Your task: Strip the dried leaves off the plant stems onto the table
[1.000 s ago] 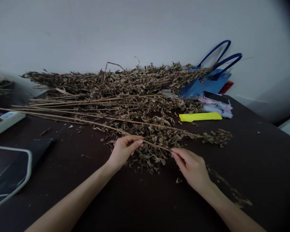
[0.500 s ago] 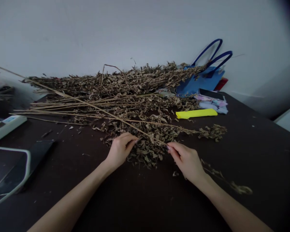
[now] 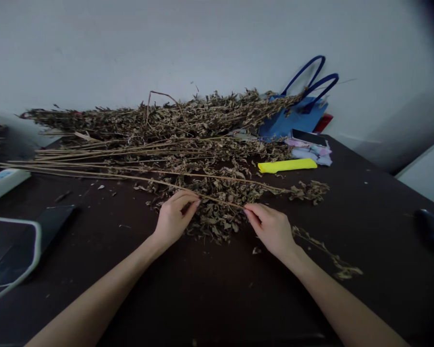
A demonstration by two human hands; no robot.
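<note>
A long dried plant stem (image 3: 155, 180) stretches from the left edge across to my right hand. Its right end is pinched between the thumb and fingertips of my right hand (image 3: 273, 229), with the dried leaf tips beside that hand. My left hand (image 3: 175, 214) is closed in a pinch on the same stem, a short way to the left; the exact contact is partly hidden by the fingers. Beneath both hands lies a loose heap of crumpled dried leaves (image 3: 217, 221). A second leafy stalk (image 3: 309, 192) lies just behind, pointing right.
A big bundle of dried stalks (image 3: 202, 115) lies along the wall, against a blue bag (image 3: 285, 123). Near it are a yellow folded strip (image 3: 287, 166) and a phone (image 3: 309, 138) on cloth. A dark flat device (image 3: 56, 224) and white power strip (image 3: 7, 185) sit left. A sprig (image 3: 329, 253) lies right.
The held stem's left end has swung down from a steep slant to lie nearly level. My left hand has moved from the leaves onto the stem. The view has shifted slightly.
</note>
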